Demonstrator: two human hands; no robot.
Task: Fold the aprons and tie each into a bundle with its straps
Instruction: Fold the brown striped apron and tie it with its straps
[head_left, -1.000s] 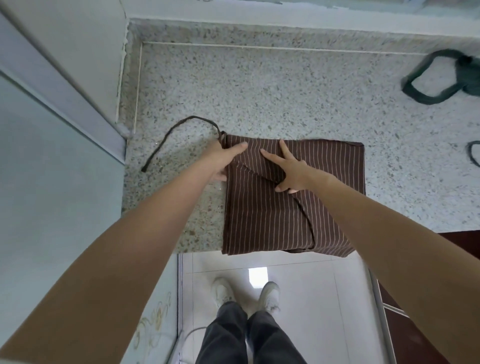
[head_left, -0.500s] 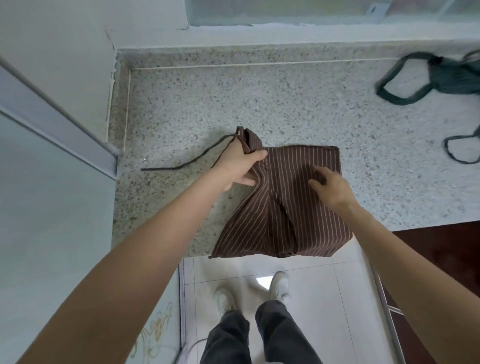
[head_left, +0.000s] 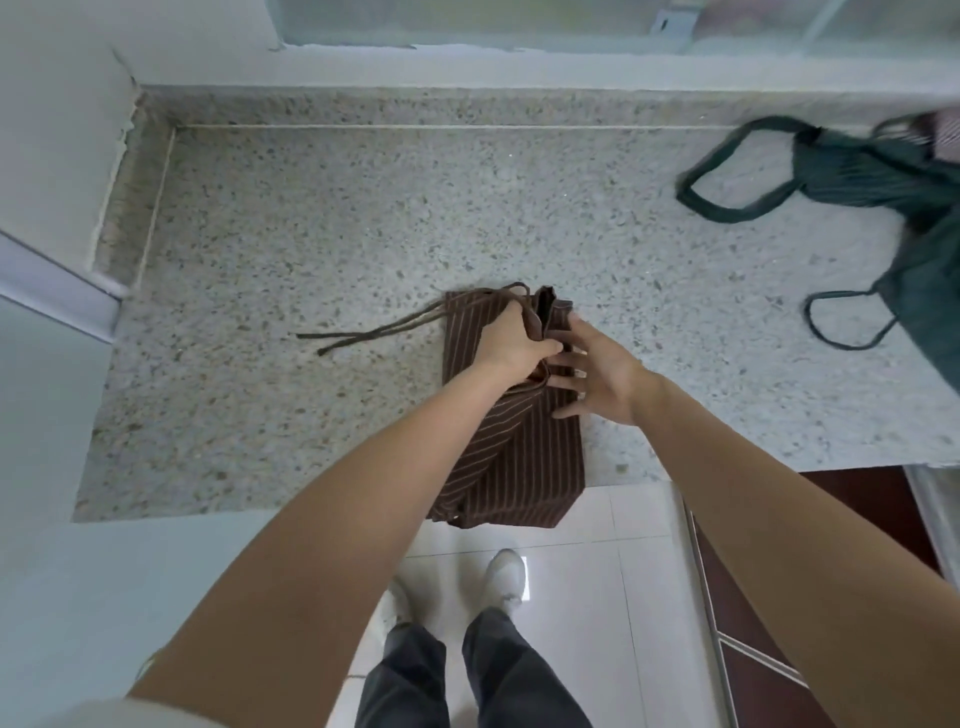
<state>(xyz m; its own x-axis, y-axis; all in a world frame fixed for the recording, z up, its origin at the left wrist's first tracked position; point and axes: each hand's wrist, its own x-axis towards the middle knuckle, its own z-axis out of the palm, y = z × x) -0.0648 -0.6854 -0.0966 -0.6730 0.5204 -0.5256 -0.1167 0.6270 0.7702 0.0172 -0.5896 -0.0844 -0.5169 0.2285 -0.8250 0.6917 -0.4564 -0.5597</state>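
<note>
A brown striped apron (head_left: 524, 462) lies folded into a narrow strip on the speckled stone counter (head_left: 322, 218), its near end hanging over the front edge. My left hand (head_left: 511, 340) grips a fold of the cloth near the strip's far end. My right hand (head_left: 597, 371) rests on the strip's right side with fingers spread and straight, touching the left hand. The brown straps (head_left: 374, 332) trail left from the far end across the counter.
A dark green apron (head_left: 872, 176) with looped straps lies crumpled at the counter's right end. A wall and a window ledge (head_left: 467, 62) bound the counter at left and back. Below are a tiled floor and my shoes (head_left: 506, 574).
The left hand has carried the apron's left part over to the right, narrowing it to a strip. The right hand went from curled on the cloth to flat beside the left hand.
</note>
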